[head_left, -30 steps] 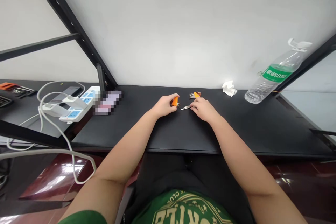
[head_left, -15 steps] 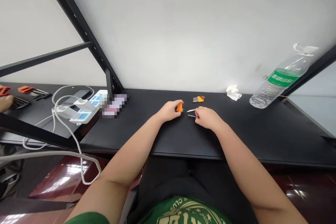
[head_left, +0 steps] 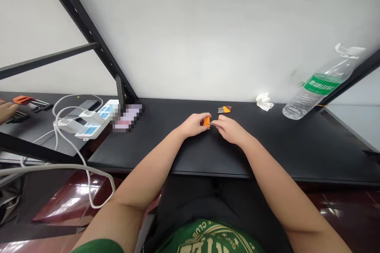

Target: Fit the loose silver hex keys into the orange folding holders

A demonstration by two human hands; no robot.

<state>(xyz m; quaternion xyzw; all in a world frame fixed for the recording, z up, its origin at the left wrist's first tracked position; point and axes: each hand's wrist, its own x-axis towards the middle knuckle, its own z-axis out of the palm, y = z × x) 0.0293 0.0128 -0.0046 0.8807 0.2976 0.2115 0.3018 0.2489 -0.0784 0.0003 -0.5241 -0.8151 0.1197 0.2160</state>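
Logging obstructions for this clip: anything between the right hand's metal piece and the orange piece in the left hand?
Nothing visible. The metal piece in the right hand reaches to the orange piece in the left hand; contact is too small to tell. The other orange piece lies toward the wall, outside that gap.

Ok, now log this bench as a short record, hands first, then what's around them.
Left hand: holding orange hex-key holder
Right hand: pinching slim metal rod at the holder; insertion unclear
Behind hands: second orange holder, with metal keys
Right side: crumpled white tissue, green-labelled plastic bottle
Left side: white power strip with plugs
Surface: black tabletop
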